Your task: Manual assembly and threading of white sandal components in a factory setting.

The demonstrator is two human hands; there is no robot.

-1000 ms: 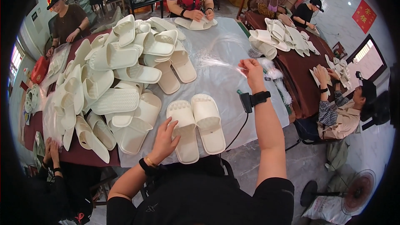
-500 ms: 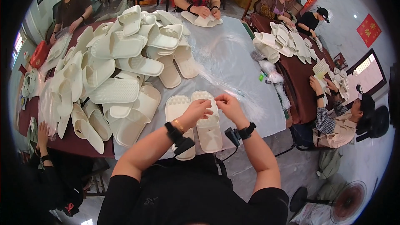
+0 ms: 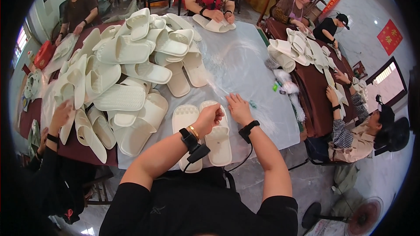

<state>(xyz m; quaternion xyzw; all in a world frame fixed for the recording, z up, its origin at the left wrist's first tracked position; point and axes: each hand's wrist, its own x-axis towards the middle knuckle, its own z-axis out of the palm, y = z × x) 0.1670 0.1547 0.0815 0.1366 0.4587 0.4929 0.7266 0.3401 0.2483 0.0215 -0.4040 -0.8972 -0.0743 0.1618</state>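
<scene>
A pair of cream slippers lies before me on the sheet-covered table. My left hand (image 3: 209, 120) is closed above the toe straps, its fingers curled; whatever it may hold is hidden. Under my left wrist is the left slipper (image 3: 183, 114), partly covered; the right slipper (image 3: 218, 148) shows its strap and one end. Just right of the pair, my right hand (image 3: 239, 109) rests open, fingers stretched toward a spread of thin clear strands (image 3: 262, 110) on the sheet. A large heap of cream slippers (image 3: 120, 99) rises to my left.
A pale plastic sheet (image 3: 280, 133) covers the table. Across it, a person handles a slipper (image 3: 214, 24). At the left, a co-worker's hand (image 3: 62, 111) reaches the heap. Another table (image 3: 308, 100) on the right bears more slippers. A fan (image 3: 365, 216) stands at lower right.
My right hand has gone from a pinch near the slippers to open fingers on the strands. My left hand has curled tighter. The co-worker's hand at left has moved up to the heap.
</scene>
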